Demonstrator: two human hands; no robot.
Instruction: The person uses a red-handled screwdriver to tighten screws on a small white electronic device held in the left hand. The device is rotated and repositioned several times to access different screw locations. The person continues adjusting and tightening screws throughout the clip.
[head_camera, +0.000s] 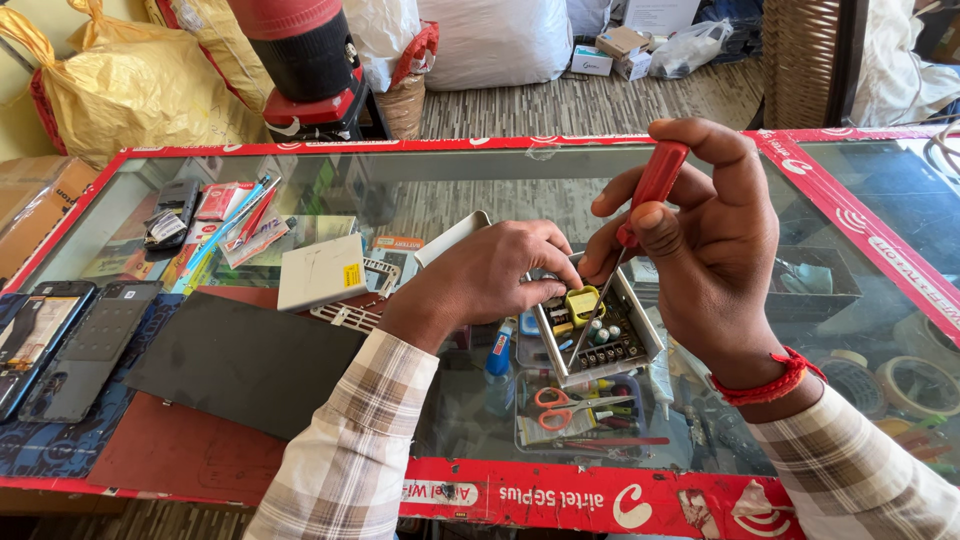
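Underneath, glass counter (420, 200), perhaps shop floor.

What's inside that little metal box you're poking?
Inside the metal box sit a yellow block, small round cylinders and a dark board. The left hand covers its far end.

- This is a small repair shop that fixes phones and gadgets.
- The worktop (450, 185) is a glass shop counter with a red edge.
- Phones (60, 345) with no backs lie at the left end of the worktop.
- Scissors (570, 408) and tape rolls (915, 385) sit under the glass.
- Full sacks (130, 85) and small boxes (620, 50) stand on the floor behind the worktop.
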